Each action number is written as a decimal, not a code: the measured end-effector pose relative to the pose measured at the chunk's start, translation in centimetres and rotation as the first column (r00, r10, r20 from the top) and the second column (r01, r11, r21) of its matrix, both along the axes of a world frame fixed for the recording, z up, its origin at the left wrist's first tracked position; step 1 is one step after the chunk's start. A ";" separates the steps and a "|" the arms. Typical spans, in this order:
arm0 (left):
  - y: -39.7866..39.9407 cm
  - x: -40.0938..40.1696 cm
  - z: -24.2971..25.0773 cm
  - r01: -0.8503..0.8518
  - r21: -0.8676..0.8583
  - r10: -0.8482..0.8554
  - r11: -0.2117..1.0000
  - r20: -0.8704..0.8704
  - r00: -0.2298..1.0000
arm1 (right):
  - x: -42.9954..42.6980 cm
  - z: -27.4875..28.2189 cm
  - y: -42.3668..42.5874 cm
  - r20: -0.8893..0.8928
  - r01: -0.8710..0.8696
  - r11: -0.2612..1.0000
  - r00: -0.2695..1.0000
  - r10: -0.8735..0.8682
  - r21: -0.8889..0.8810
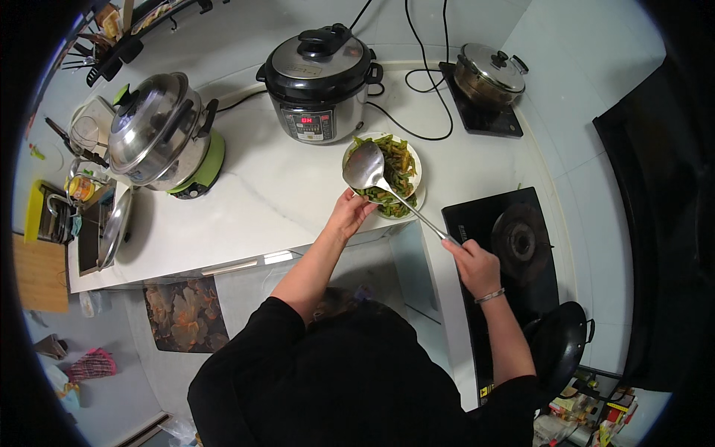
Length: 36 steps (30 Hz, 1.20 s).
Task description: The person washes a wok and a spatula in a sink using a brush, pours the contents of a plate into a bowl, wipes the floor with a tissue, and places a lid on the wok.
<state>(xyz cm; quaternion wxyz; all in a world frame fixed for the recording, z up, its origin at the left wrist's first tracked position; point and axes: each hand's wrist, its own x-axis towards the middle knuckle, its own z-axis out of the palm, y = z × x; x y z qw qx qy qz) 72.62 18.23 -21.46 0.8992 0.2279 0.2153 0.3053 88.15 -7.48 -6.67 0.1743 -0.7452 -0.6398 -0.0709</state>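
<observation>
My right hand (475, 266) grips the handle of a metal wok spatula (366, 166). Its broad blade is over the left part of a white plate (418, 165) heaped with cooked green vegetables (397, 162), apparently cut beans. At the near rim of that plate is my left hand (351, 213), with thumb and fingers closed on the edge. Partly hidden under the first plate, a second white plate (420, 196) carries more of the green food (397, 209). It sits at the counter's front edge.
Behind the plates stands an electric pressure cooker (318, 84) with a lit display. A lidded steamer pot (156, 131) rests on a green base at left. On the right are a black gas hob (475, 215), a wok (561, 349) and a small lidded pot (491, 75) on a black hotplate.
</observation>
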 end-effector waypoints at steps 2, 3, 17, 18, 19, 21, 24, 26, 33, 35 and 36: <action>0.3 -0.6 -0.2 0.033 0.025 -0.034 0.999 0.013 0.999 | 1.1 0.6 -0.1 0.033 -0.011 1.000 0.999 0.011 -0.016; 0.3 -0.8 0.0 0.031 0.023 -0.032 0.999 0.011 0.999 | 1.7 0.7 -0.3 0.047 -0.012 1.000 0.999 0.013 -0.029; 1.7 -1.9 1.8 0.061 0.034 -0.061 0.998 0.015 0.998 | 3.6 3.1 -4.9 -0.102 0.003 0.998 0.995 -0.009 -0.059; 2.0 -2.0 1.5 0.060 0.035 -0.061 0.998 0.015 0.998 | 3.6 3.2 -4.9 -0.074 -0.031 0.998 0.997 0.026 -0.063; 2.3 -2.0 1.1 0.092 0.041 -0.094 0.995 0.035 0.995 | 3.6 3.3 -4.9 -0.074 -0.031 0.998 0.997 0.027 -0.062; 2.7 -2.0 0.9 0.124 0.046 -0.126 0.991 0.053 0.991 | 3.7 3.6 -5.1 -0.010 -0.081 0.994 0.997 0.080 -0.071; 2.9 -2.1 1.5 0.153 0.041 -0.155 0.987 0.048 0.987 | 4.1 3.6 -6.2 0.035 -0.081 0.996 0.996 0.083 -0.036; 2.9 -2.2 1.7 0.166 0.030 -0.167 0.986 0.035 0.985 | 4.2 3.7 -6.9 0.063 -0.078 0.996 0.995 0.081 -0.043; 2.4 -1.8 2.5 0.154 0.008 -0.154 0.988 0.051 0.987 | 3.1 1.8 -7.0 0.029 -0.032 0.998 0.999 0.034 -0.055; 2.1 -1.6 2.9 0.159 0.018 -0.160 0.987 0.043 0.986 | 2.7 1.3 -6.3 -0.015 0.005 1.000 1.000 -0.006 -0.016; 2.0 -1.6 2.7 0.160 0.019 -0.161 0.987 0.040 0.986 | 2.6 1.0 -6.0 -0.008 0.025 0.999 1.000 -0.026 -0.035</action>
